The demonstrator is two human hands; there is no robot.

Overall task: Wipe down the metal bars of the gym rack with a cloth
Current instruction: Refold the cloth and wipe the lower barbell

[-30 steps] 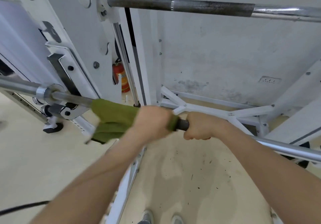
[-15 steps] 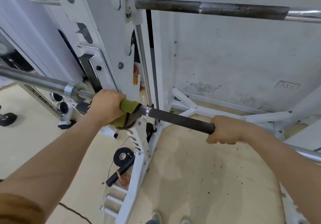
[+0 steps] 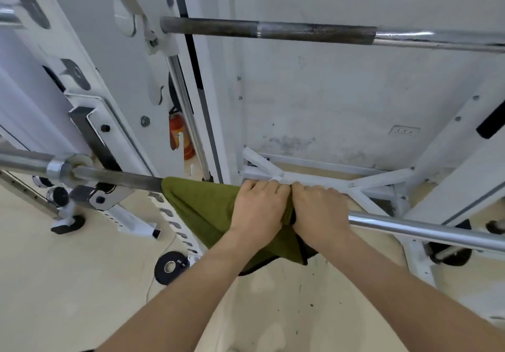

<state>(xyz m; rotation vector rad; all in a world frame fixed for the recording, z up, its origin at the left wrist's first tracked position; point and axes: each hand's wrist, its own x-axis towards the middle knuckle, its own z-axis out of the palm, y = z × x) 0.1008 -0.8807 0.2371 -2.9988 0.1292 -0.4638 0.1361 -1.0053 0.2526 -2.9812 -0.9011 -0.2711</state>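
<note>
A steel barbell [image 3: 410, 227] lies across the white gym rack [image 3: 114, 83], running from lower right to the left. A green cloth [image 3: 202, 204] is draped over the bar's middle and hangs below it. My left hand [image 3: 258, 206] grips the cloth around the bar. My right hand [image 3: 319, 209] grips the bar right beside it, touching the left hand, with the cloth's edge under it. A second, darker bar [image 3: 300, 30] sits higher up on the rack.
A red fire extinguisher [image 3: 179, 135] stands behind the rack upright. A small black weight plate [image 3: 170, 267] lies on the beige floor. The rack's white base struts [image 3: 369, 180] cross behind my hands, and a black wheel [image 3: 448, 253] sits at the right.
My left hand slid the cloth rightward along the bar from near the collar until it met my right hand. The cloth has spread out and hangs wider.
</note>
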